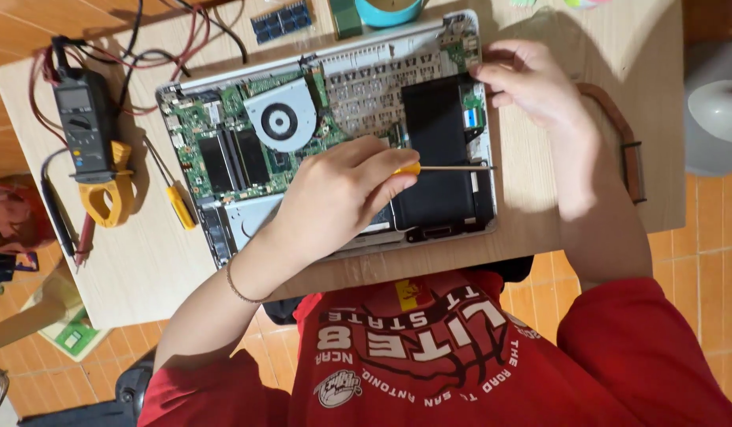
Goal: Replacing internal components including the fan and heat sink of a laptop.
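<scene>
Two bare hands work an opened silver laptop [334,119] on a crowded wooden counter [587,47]: left hand [342,194] fingers gripping a yellow-handled screwdriver [449,168], right hand [532,83] fingers pinching its far corner, beside a yellow clamp meter [93,150].

A light wooden table [587,47] carries an opened laptop [326,126] at centre, a clamp meter [93,150] at nine o'clock, a yellow-handled screwdriver [176,198] between them, and memory modules [281,20] at twelve.

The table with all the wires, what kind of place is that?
It looks like a home repair spot for electronics. On the wooden table lies an opened laptop with its green boards and fan showing. A yellow meter with red and black wires sits beside it, and the left hand holds a screwdriver.
</scene>
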